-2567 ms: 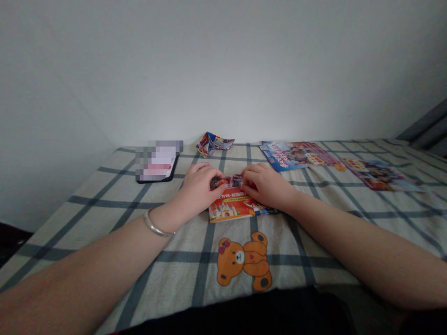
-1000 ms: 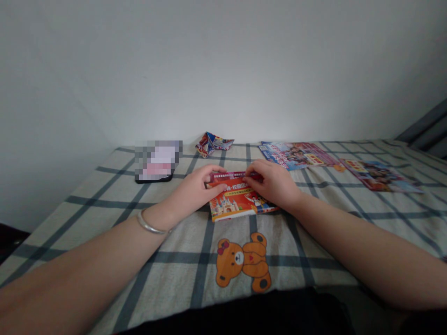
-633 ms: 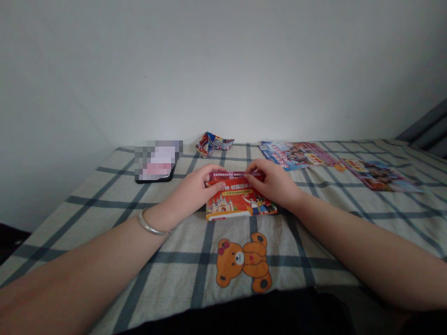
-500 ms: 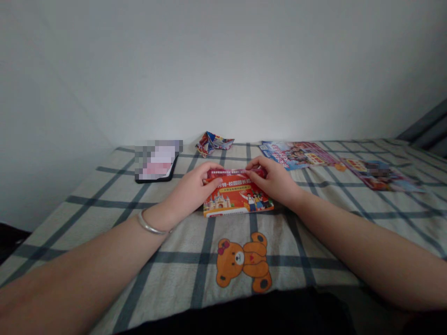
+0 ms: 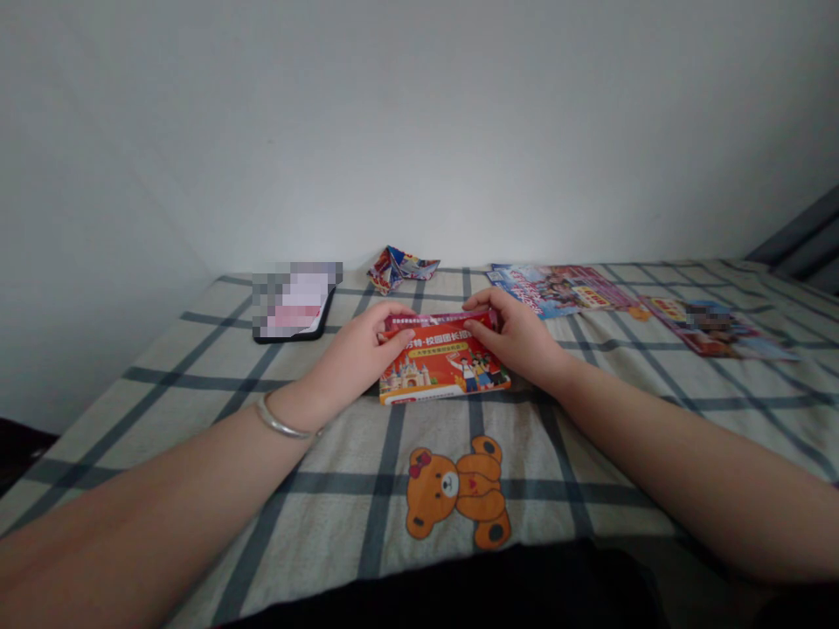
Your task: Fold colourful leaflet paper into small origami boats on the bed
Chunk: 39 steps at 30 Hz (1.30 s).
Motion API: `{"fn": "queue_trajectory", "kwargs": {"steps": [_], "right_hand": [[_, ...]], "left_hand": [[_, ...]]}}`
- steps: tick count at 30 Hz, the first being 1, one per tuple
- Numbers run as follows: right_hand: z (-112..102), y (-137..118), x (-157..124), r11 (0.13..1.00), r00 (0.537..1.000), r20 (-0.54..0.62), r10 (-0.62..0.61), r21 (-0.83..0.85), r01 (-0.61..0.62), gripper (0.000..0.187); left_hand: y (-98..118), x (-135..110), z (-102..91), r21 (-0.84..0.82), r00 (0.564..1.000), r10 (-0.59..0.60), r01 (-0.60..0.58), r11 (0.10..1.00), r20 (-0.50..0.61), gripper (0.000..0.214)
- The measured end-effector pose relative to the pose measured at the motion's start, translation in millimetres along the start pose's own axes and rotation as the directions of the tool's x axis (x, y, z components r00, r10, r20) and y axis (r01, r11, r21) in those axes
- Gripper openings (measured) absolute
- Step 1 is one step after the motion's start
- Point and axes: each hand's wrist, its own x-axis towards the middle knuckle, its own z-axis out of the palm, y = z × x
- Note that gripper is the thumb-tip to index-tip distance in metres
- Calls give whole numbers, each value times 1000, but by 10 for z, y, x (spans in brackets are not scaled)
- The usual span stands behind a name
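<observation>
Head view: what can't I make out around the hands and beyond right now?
All in the head view:
Red leaflet: side edges partly covered by left hand and right hand; bottom print too small.
Phone: screen mostly pixelated.
Rightmost flyer: patch pixelated.
Grey object: cut off by right edge.

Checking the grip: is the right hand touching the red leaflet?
Touching: the head view shows the right hand pinching the red leaflet near its upper edge, thumb in front.

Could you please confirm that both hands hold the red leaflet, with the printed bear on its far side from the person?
Not quite: the head view shows the printed bear on the near side of the red leaflet, toward the person. The left hand and right hand do both hold it.
</observation>
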Motion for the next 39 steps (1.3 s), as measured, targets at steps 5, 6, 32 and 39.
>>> {"fn": "queue_trajectory", "kwargs": {"steps": [5,6,32,39], "right_hand": [[15,29,4,999,999,7,31,10,-31,13],[18,36,5,999,999,6,33,18,-33,12],[40,82,22,964,973,103,205,151,-219,23],[53,86,21,962,978,80,191,185,-203,22]], "left_hand": [[-10,-11,-7,-4,999,-43,43,999,15,20],[-8,-17,-5,-26,998,-58,58,998,29,20],[10,-13,-39,20,999,0,1,1000,-37,24],[24,-33,-26,-99,998,-66,64,993,-11,28]]}}
